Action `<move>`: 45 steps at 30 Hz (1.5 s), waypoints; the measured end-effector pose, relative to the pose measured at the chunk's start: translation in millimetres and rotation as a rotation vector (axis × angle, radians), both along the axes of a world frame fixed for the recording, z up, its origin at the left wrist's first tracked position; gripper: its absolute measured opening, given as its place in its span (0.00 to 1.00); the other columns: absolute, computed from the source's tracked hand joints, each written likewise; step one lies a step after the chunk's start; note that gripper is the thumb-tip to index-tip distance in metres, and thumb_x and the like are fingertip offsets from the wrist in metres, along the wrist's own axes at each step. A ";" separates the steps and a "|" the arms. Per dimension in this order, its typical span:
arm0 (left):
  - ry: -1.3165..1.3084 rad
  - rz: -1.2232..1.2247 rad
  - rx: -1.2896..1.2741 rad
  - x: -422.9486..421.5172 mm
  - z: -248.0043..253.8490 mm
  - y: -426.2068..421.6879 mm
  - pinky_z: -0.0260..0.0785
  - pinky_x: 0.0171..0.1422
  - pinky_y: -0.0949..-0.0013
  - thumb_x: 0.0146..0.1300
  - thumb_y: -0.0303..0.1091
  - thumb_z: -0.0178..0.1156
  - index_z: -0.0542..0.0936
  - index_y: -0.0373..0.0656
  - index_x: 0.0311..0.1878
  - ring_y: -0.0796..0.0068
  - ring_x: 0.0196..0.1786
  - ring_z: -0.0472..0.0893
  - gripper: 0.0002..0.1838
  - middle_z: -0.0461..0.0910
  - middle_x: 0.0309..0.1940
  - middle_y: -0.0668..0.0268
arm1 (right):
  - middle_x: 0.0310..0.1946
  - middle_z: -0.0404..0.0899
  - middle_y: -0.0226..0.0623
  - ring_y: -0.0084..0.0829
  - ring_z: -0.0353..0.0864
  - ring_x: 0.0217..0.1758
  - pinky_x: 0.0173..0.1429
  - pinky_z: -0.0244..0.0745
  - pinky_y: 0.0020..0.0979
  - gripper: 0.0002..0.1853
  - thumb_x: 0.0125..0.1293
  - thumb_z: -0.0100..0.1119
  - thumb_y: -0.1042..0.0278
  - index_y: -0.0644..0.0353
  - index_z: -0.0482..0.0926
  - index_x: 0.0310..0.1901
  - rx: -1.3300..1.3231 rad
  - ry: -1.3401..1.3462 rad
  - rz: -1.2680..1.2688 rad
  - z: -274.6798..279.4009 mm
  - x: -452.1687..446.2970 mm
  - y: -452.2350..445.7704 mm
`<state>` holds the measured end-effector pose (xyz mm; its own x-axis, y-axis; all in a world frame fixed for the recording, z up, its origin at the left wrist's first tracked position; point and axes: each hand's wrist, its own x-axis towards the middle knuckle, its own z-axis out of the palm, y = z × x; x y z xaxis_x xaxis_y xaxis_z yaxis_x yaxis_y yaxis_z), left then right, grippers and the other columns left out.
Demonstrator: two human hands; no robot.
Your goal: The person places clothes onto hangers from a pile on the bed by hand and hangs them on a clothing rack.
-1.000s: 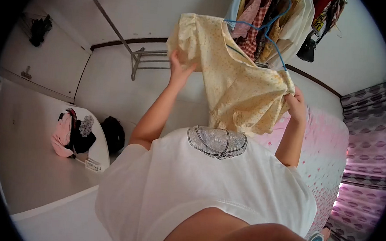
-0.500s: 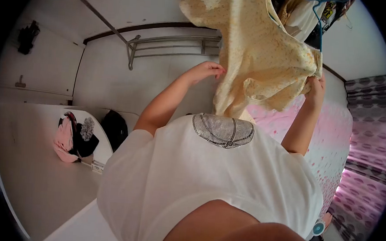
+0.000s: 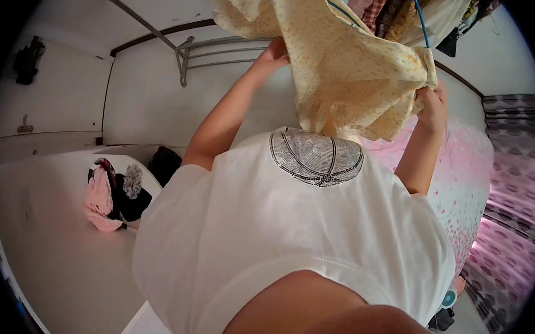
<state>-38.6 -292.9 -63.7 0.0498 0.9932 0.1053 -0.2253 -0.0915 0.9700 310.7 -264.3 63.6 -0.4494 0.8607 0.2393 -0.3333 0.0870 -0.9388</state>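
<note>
A pale yellow blouse [image 3: 359, 68] with a small floral pattern hangs in front of me on a blue hanger [image 3: 420, 17]. Its upper left part runs out of the top of the view. My right hand [image 3: 431, 106] is closed on the fabric at the right end, just below the hanger's tip. My left hand [image 3: 273, 58] is at the blouse's left edge, its fingers bent and partly hidden behind the cloth. The lower folds hang near my chest.
Other clothes [image 3: 411, 23] hang behind the blouse. A metal rack [image 3: 219, 57] is on the left near the wall. On the right are a pink-and-white bed [image 3: 457, 172] and patterned curtains [image 3: 514, 182]. Pink and dark items [image 3: 100, 196] hang at the lower left.
The blouse and hanger have shifted up and left in view. My left hand has moved up along the blouse's left edge. My right hand keeps its hold on the right end.
</note>
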 end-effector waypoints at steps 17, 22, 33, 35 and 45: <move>0.097 0.375 -0.180 -104.3 -10.6 -33.4 0.65 0.49 0.75 0.53 0.30 0.64 0.74 0.36 0.45 0.78 0.41 0.75 0.18 0.78 0.40 0.65 | 0.43 0.76 0.39 0.28 0.77 0.42 0.44 0.72 0.27 0.21 0.51 0.42 0.81 0.69 0.70 0.50 -0.046 0.066 -0.143 -25.1 -42.9 39.2; 0.130 0.446 -0.100 -141.9 -5.9 -49.9 0.66 0.41 0.78 0.53 0.27 0.63 0.74 0.38 0.38 0.83 0.35 0.74 0.10 0.77 0.33 0.70 | 0.41 0.76 0.37 0.26 0.77 0.40 0.43 0.72 0.25 0.19 0.53 0.43 0.80 0.68 0.71 0.49 -0.048 0.037 -0.196 -43.5 -25.4 49.6; 0.501 0.573 -0.044 -152.7 -40.0 -40.3 0.66 0.38 0.77 0.54 0.29 0.61 0.75 0.38 0.36 0.81 0.36 0.74 0.08 0.77 0.30 0.68 | 0.39 0.77 0.31 0.21 0.76 0.39 0.42 0.69 0.22 0.15 0.56 0.45 0.78 0.65 0.74 0.45 -0.061 -0.083 -0.073 -35.5 -36.4 52.3; 0.480 0.553 -0.043 -152.9 -40.4 -36.6 0.66 0.40 0.76 0.55 0.30 0.59 0.76 0.39 0.35 0.80 0.37 0.74 0.06 0.77 0.30 0.69 | 0.39 0.77 0.31 0.21 0.76 0.39 0.43 0.69 0.22 0.15 0.56 0.45 0.78 0.65 0.74 0.46 -0.081 -0.137 -0.084 -40.6 -40.4 49.0; 0.639 0.419 0.134 -118.9 26.9 -5.7 0.65 0.47 0.73 0.58 0.29 0.56 0.74 0.40 0.38 0.76 0.43 0.73 0.06 0.76 0.38 0.69 | 0.36 0.77 0.27 0.17 0.73 0.37 0.42 0.66 0.19 0.18 0.50 0.44 0.78 0.65 0.74 0.45 -0.158 -0.280 0.034 -55.3 -80.4 42.4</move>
<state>-157.4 -298.5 -36.8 -0.2355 0.9233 0.3033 0.4532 -0.1718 0.8747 230.2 -221.9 8.2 -0.5082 0.8606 -0.0334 -0.0602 -0.0742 -0.9954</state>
